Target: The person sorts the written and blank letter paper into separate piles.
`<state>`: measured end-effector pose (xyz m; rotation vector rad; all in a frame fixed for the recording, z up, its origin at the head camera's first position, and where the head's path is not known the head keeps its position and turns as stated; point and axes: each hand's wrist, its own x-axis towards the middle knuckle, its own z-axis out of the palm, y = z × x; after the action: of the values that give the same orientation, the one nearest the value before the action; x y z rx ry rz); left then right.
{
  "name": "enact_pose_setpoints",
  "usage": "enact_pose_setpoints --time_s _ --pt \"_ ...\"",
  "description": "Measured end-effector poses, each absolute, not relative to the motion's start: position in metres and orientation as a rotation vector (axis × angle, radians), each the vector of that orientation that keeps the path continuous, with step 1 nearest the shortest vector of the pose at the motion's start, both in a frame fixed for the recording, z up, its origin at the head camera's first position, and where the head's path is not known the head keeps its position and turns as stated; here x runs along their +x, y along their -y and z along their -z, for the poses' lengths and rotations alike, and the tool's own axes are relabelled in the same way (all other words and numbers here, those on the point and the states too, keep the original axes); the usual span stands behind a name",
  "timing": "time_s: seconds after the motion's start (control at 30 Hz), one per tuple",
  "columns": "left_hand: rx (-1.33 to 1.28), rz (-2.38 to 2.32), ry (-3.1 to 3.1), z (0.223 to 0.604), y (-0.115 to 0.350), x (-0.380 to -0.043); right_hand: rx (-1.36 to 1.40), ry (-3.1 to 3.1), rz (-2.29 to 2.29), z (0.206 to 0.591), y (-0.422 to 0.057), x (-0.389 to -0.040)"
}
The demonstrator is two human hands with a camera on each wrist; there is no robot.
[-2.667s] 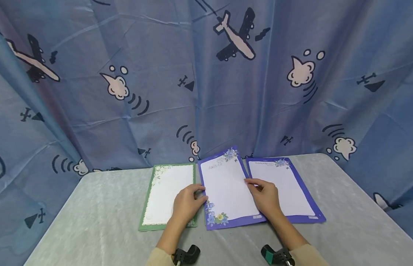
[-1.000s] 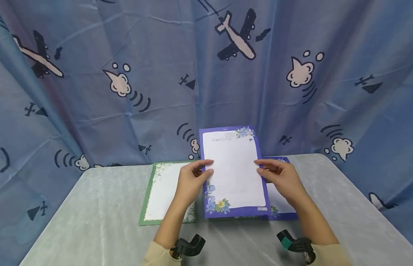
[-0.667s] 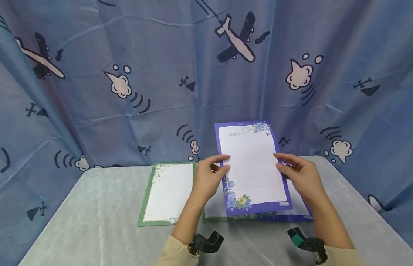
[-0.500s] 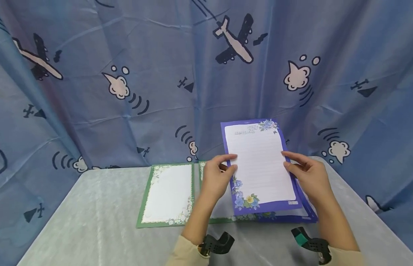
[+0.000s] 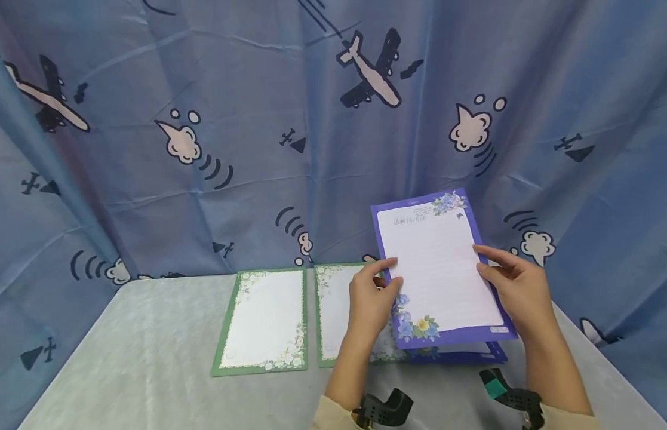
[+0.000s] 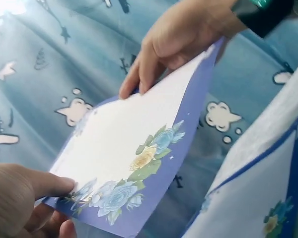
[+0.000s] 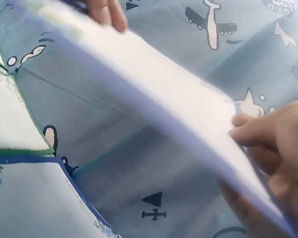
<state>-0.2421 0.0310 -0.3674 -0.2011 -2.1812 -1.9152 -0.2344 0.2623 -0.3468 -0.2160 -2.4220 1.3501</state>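
Note:
Both hands hold up a purple-bordered sheet of writing paper (image 5: 435,257) with blue flowers and a yellow one in its corners. My left hand (image 5: 372,298) pinches its left edge between thumb and fingers, also seen in the left wrist view, where the paper (image 6: 124,144) bows slightly. On the opposite edge, my right hand (image 5: 518,292) pinches the sheet; the right wrist view shows that hand (image 7: 283,148) at the near end of the blurred sheet. Beneath it, another purple-bordered sheet (image 5: 457,357) lies on the table, mostly hidden.
Two green-bordered sheets lie on the grey-white table (image 5: 150,346): the left green sheet (image 5: 266,316) in full view, the right green sheet (image 5: 333,310) partly covered by my left arm and the raised paper. A blue curtain (image 5: 258,89) printed with airplanes hangs behind the table.
The purple sheet has been lifted off the table from the middle and carried to the right, over the other purple sheet. This uncovers the second green sheet. Both hands moved along with it.

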Motion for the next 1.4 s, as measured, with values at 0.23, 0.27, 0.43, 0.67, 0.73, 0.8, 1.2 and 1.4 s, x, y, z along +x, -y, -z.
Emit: enact_pose_setpoints --time_s 0.23,0.27,0.43,0.67,0.73,0.8,1.2,1.4 --pt "-0.226 1.856 2.239 0.379 -0.041 -0.244 -0.218 2.471 -1.281 0.351 -0.271 -0.233" --pt "-0.23 1.845 2.246 0.381 -0.042 -0.243 -0.222 2.485 -1.268 0.352 -0.272 -0.233" --pt "-0.202 1.781 2.27 0.389 -0.045 -0.245 -0.164 2.544 -1.17 0.358 -0.274 -0.238" --pt "-0.21 1.584 2.398 0.403 -0.054 -0.247 -0.113 2.602 -0.978 0.371 -0.277 -0.245" --pt "-0.212 1.549 2.415 0.407 -0.055 -0.248 -0.097 2.612 -0.962 0.376 -0.278 -0.248" --pt "-0.2 1.518 2.434 0.411 -0.056 -0.249 -0.084 2.626 -0.95 0.382 -0.278 -0.251" --pt "-0.199 1.177 2.564 0.445 -0.062 -0.255 -0.177 2.662 -0.986 0.421 -0.28 -0.263" --pt "-0.237 0.953 2.643 0.455 -0.062 -0.257 -0.214 2.684 -0.994 0.432 -0.279 -0.267"
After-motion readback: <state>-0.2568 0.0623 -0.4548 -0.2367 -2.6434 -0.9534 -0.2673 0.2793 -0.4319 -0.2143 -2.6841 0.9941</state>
